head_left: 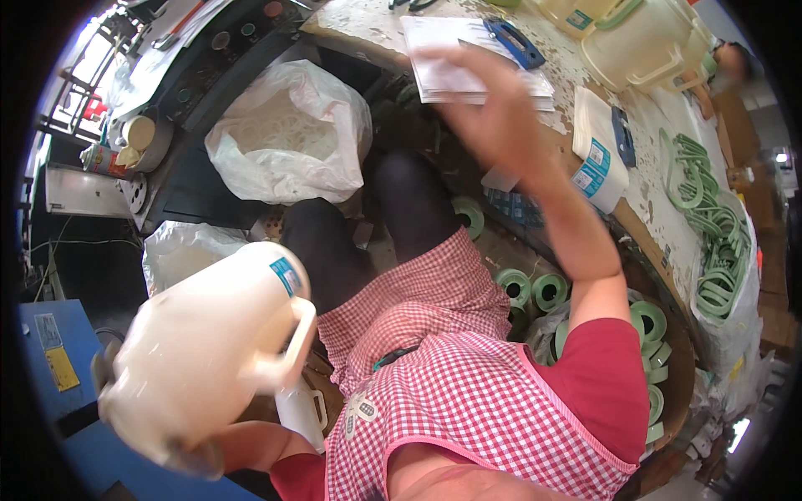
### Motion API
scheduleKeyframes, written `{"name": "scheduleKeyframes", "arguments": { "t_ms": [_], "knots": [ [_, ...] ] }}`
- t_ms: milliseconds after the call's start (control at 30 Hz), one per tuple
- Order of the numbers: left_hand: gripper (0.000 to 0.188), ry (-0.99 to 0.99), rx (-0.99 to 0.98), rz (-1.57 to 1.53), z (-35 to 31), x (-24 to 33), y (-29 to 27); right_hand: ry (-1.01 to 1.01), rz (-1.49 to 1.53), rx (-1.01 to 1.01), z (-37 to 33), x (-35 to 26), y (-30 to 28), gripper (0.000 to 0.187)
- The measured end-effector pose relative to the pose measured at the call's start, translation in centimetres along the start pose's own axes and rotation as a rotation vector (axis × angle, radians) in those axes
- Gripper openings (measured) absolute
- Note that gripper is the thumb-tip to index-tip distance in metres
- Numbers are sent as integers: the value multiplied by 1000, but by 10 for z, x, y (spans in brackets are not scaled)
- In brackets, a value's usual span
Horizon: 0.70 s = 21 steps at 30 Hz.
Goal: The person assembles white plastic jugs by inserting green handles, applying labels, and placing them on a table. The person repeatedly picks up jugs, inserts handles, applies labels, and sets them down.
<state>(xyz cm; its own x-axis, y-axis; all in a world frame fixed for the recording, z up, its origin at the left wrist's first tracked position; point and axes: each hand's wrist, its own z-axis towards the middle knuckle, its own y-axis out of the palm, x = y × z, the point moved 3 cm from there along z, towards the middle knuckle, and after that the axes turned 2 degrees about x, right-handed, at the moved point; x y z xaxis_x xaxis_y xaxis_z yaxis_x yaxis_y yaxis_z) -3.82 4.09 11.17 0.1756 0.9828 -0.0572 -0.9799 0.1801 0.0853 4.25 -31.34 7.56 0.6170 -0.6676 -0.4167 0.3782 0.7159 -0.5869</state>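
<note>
Holding: the left hand grips a cream plastic jug from beneath, low at the person's left side; the jug is blurred and tilted, its loop handle turned toward the checked apron.
Left fingers: mostly hidden behind the jug's base, wrapped against it; their exact spread cannot be told.
Right hand: the right hand is raised over the desk, fingers pressed close together and extended toward a stack of label sheets; whether they touch the sheets cannot be told through the blur.
Near the sheets: a blue tool with a handle lies on top of the stack.
Further along the desk: more cream jugs stand at the far edge, a lidded white container lies beside the forearm, and green rings are heaped to the right.
Below the desk edge: green tape rolls are stacked near the right elbow.
Floor side: a white plastic bag of pale rings sits beyond the knees.
</note>
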Motion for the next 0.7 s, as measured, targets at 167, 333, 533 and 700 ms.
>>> {"name": "scheduleKeyframes", "arguments": {
  "t_ms": [167, 333, 533, 700],
  "knots": [
    [69, -913, 861, 1444, -2, -1, -6, 42, -690, -283, -20, 198, -8, 29],
    [31, -1455, 779, 1485, -59, 31, -102, 170, -687, -205, -10, 238, 9, 32],
    [38, -1640, 453, 1930, -69, 15, -171, 791, -450, -25, 5, 232, -54, 64],
    [50, -2226, 41, 2015, -102, -49, -235, 666, -612, -348, -11, 308, -69, 83]
  ]
}}
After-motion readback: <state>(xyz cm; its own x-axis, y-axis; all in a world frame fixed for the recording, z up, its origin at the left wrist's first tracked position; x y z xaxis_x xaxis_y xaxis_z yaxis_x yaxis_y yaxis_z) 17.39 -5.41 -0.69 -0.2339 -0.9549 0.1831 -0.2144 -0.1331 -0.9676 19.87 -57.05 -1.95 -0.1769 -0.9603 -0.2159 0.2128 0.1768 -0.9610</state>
